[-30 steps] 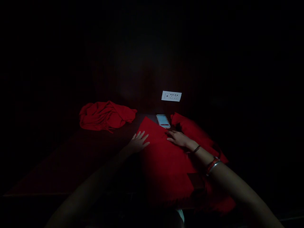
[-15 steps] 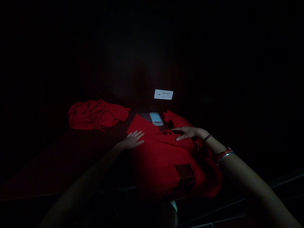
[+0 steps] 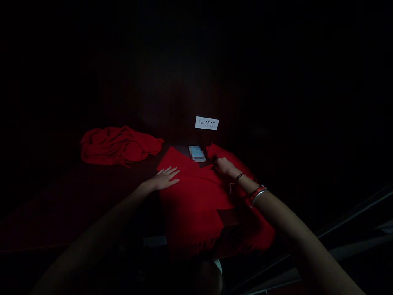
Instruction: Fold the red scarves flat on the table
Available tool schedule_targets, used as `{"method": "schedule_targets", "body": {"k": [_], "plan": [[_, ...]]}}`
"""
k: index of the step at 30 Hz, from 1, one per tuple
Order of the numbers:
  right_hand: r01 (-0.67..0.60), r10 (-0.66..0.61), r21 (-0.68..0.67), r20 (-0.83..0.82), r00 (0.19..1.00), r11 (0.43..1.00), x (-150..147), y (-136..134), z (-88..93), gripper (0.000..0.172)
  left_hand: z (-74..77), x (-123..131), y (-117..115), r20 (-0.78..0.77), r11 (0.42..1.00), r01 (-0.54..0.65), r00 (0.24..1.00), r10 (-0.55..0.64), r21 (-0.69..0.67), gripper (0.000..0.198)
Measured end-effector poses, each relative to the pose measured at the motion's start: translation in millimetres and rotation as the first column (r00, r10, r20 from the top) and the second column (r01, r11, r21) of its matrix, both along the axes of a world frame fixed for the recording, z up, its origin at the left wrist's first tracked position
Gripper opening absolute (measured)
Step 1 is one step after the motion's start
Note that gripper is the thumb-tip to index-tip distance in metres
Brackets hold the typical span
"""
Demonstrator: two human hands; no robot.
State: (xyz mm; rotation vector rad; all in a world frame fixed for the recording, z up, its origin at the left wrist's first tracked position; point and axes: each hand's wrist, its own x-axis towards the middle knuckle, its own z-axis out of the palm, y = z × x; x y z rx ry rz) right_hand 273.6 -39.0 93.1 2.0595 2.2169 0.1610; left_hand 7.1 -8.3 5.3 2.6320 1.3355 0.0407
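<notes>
A red fringed scarf [image 3: 193, 200] lies spread over the dark table, its fringe hanging at the near edge. My left hand [image 3: 166, 179] rests flat on the scarf's left side, fingers spread, with a ring on one finger. At the far right part of the cloth, my right hand [image 3: 224, 166] is closed, its curled fingers at the scarf's edge; shadow hides the fingertips. More red fabric [image 3: 236, 157] runs along beyond and under the right hand and wrist.
A second red scarf [image 3: 119, 145] sits crumpled at the back left. A lit phone [image 3: 197, 153] with a blurred screen lies behind the spread scarf. On the wall above it is a white socket panel [image 3: 206, 123]. The surroundings are very dark.
My right hand has gone from lying open on the cloth to closed, moving left and slightly farther away. The scarf's right part lies flatter. The left hand stays flat on the scarf.
</notes>
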Motion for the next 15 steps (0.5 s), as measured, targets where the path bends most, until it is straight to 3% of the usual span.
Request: {"method": "schedule_targets", "body": {"k": [2,4,9,10,12,14,15], "plan": [[0.126,-0.13,0.159,0.016,0.991,0.979,17,-3,14.8,0.03,1.3,0,-1,-0.011,1.0,0.0,1.0,0.0,-0.007,0.063],[0.247,-0.266,0.339,0.01,0.964,0.908,43,-9,35.7,0.027,1.9,0,-1,-0.017,1.0,-0.003,1.0,0.002,-0.011,0.064],[0.412,-0.451,0.472,-0.034,0.892,0.78,107,-26,86.6,0.036,2.8,-1,-1,-0.016,1.0,-0.014,1.0,0.014,-0.02,0.063],[0.414,-0.453,0.46,-0.029,0.891,0.785,112,-28,90.6,0.034,3.1,-1,-1,-0.016,1.0,-0.011,1.0,0.011,-0.023,0.063],[0.325,-0.353,0.371,0.006,0.936,0.87,107,-30,87.0,0.033,3.1,-2,0,-0.012,1.0,-0.007,1.0,0.007,-0.024,0.063],[0.108,-0.117,0.21,0.031,0.993,0.972,85,-31,67.1,0.041,2.2,-2,1,-0.008,1.0,-0.01,1.0,0.009,-0.017,0.063],[0.021,-0.025,0.155,0.027,0.999,0.988,70,-30,52.1,0.046,1.3,-3,2,-0.004,1.0,-0.01,1.0,0.01,-0.011,0.063]]}}
